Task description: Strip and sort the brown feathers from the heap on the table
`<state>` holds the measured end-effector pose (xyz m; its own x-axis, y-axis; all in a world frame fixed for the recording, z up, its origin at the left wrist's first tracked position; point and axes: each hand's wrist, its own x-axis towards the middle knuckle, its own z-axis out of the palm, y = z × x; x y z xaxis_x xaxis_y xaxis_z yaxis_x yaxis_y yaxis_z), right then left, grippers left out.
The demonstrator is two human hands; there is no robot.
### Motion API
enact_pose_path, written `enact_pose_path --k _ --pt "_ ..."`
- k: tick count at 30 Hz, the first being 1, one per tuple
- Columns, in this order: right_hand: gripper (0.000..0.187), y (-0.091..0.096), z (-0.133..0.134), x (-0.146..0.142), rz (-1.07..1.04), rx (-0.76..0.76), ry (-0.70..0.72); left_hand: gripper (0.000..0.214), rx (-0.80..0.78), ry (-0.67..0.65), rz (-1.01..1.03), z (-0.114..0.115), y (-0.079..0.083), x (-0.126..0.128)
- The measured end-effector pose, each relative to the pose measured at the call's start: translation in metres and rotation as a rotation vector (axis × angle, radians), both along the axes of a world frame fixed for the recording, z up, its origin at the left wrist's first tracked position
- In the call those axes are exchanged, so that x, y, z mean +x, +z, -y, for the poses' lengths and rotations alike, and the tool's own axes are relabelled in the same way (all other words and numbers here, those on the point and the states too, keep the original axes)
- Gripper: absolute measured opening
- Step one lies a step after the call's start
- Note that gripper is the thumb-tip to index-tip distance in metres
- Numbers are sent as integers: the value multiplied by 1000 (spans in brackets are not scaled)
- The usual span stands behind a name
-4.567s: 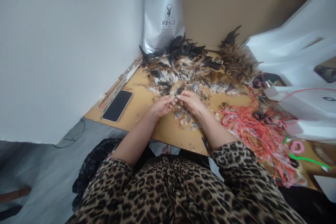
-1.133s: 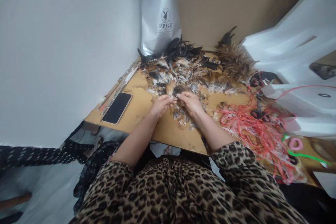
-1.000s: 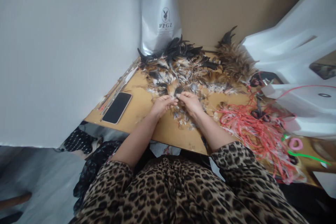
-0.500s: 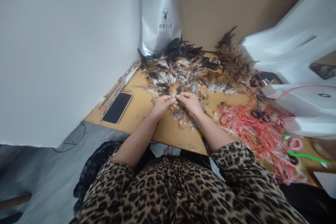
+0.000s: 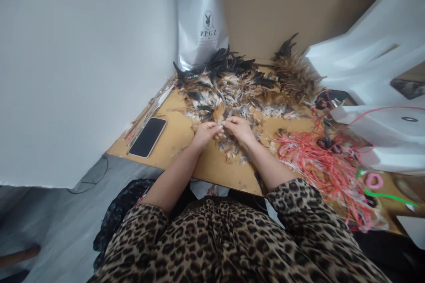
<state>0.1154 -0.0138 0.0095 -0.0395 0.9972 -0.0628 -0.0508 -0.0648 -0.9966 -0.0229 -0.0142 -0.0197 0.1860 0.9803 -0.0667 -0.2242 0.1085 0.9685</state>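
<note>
My left hand [image 5: 206,133] and my right hand [image 5: 239,130] meet fingertip to fingertip over the table. Between their pinched fingers is the base of a small orange-brown feather [image 5: 218,111], its tip pointing away from me. Both hands are closed on it; the exact grip of each finger is too small to make out. Just beyond lies a wide heap of feathers [image 5: 229,88], brown and white in front, black at the back. Small feather scraps [image 5: 230,150] lie beneath and between my wrists.
A phone [image 5: 148,137] lies to the left on the wooden table [image 5: 179,141]. Red plastic strings [image 5: 308,154] and black-handled scissors [image 5: 327,141] are at the right. A silvery bag [image 5: 202,17] stands at the back, a brown feather bundle [image 5: 297,75] to its right.
Both hands stay at nearly the same spot, still pinching the feather, with only slight finger movement. The view has shifted very slightly.
</note>
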Motion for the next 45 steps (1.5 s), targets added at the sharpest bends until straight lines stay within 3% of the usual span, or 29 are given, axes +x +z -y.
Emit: enact_pose_path --k 5,11,17,25,28,31,34,36,40,42,45 --pt "25 -5 -21 35 184 121 -64 23 -39 82 85 -4 -2 -4" --pt "23 -20 -36 66 696 252 -56 24 -83 115 162 -5 -1 -5" --pt "21 -10 -30 65 1007 260 89 25 -101 117 183 -5 1 -6" --pt "19 3 -14 44 1354 198 122 20 -94 163 207 -8 -1 -8" --pt "25 5 -12 43 1371 190 8 20 -84 182 229 -10 -3 -10" --pt "34 8 -10 42 1347 282 -132 21 -85 188 230 -10 -3 -11" --pt "28 8 -7 37 1354 331 -12 21 -94 183 232 -10 -3 -10" --pt "26 7 -6 31 1411 285 83 21 -93 177 241 -10 -4 -10" --pt "24 2 -8 23 1469 197 102 22 -94 169 243 -9 -3 -10" --pt "21 1 -10 23 1372 197 101 23 -99 172 243 -9 -3 -10" --pt "18 0 -12 26 1000 157 98 24 -108 180 242 -9 -1 -9"
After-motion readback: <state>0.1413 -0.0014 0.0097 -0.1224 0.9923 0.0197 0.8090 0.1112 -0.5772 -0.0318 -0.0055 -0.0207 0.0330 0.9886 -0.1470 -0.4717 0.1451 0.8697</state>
